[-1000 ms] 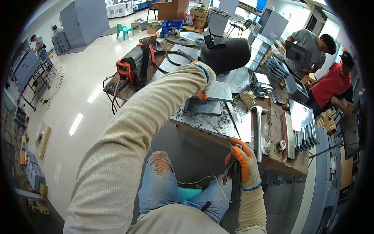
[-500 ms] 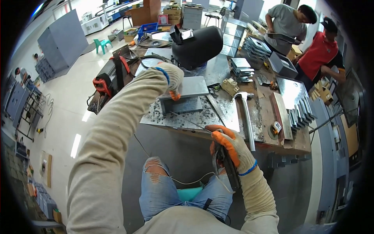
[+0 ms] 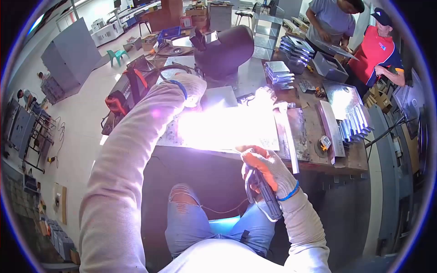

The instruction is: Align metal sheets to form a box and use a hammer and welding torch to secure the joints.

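My right hand (image 3: 268, 168), in a white glove with orange palm and fingers, is closed around a black welding electrode holder (image 3: 267, 195) in front of the table. White arc glare (image 3: 227, 127) floods the tabletop ahead of it and hides most of the rod. Beyond the glare, the upper part of a grey sheet-metal piece (image 3: 221, 96) still shows. My left hand (image 3: 191, 88), gloved alike, grips its left side; the brightness washes out the fingertips. A black welding helmet (image 3: 227, 50) lies behind the piece.
Right of the glare lie a hammer (image 3: 287, 141), a tape measure (image 3: 324, 143) and stacked metal plates (image 3: 279, 75). A red and black welding machine (image 3: 119, 98) stands on the left. Two people are beyond the table's right side, one in a red shirt (image 3: 375, 57).
A blinding arc has lit where the rod tip met the metal piece. My right hand and the holder have shifted slightly. The person in red has raised their head.
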Demonstrator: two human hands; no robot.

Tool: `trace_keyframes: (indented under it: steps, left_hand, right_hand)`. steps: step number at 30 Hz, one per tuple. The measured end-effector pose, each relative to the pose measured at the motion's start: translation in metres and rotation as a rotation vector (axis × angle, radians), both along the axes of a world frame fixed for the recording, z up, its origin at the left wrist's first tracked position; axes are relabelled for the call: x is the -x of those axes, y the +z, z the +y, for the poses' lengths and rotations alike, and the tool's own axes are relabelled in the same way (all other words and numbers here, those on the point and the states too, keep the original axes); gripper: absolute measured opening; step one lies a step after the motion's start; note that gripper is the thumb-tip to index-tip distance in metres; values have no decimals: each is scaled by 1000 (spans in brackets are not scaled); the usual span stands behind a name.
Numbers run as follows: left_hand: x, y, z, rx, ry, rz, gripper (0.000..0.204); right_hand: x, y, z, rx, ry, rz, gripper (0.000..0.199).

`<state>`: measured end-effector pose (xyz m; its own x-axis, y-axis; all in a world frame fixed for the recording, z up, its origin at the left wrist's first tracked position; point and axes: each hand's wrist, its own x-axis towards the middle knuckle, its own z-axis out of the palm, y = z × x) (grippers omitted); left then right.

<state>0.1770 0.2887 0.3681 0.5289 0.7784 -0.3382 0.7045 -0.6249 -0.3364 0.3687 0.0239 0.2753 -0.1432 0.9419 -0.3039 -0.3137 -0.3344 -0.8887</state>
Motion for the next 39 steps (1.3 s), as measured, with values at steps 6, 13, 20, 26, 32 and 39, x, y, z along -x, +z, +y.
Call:
trace_keyframes:
  steps: [6,13,20,26,32,39]
  left_hand:
    - [4,-1,-17,-140,-34,-11,63]
    - [3,15,-22,28,-48,48,68]
    - [9,6,-11,13,-81,-25,71]
    - [4,-4,17,196,-23,31,76]
    - [3,3,6,121,2,-31,60]
    - [-2,-5,16,157,-14,-20,62]
  right_hand:
    - [-5,-2,7,19,28,45,46]
    - [-7,0,5,22,61,55,47]
    - [-6,1,5,42,84,63,47]
    - [3,17,-10,-139,-38,-138,48]
    - [-10,6,-49,-178,-92,-231,50]
    - [-11,-28,-107,-219,-219,-251,55]
